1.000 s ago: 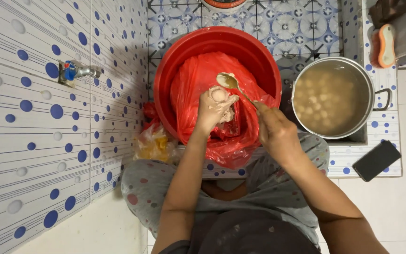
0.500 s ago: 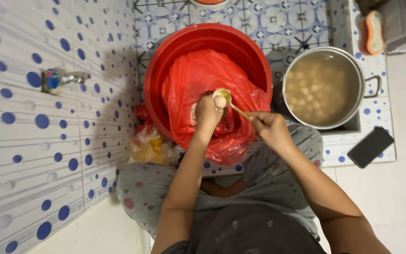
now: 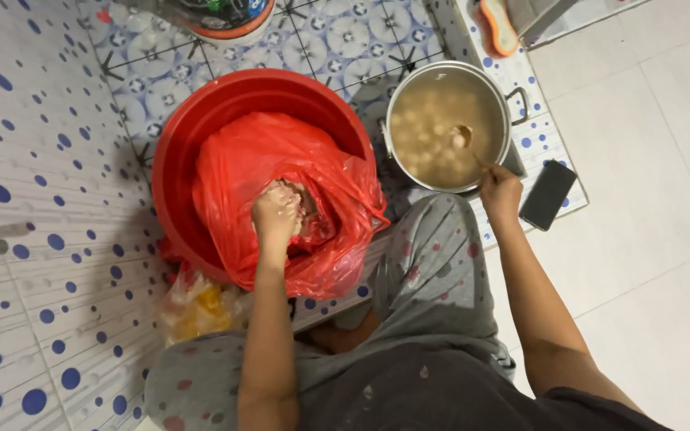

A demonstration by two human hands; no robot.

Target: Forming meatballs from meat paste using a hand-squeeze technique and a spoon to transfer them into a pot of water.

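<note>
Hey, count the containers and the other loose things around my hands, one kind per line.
Red basin: 1
Red plastic bag: 1
Metal pot: 1
Spoon: 1
Phone: 1
Yellow bag: 1
Total: 6

Left hand at frame centre-left — fingers curled down, fist-like, palm away from camera; left forearm runs straight up from the bottom edge; right hand at centre-right, fingers pinched shut in a grip; right arm extended diagonally from lower right — elbow slightly bent.
</note>
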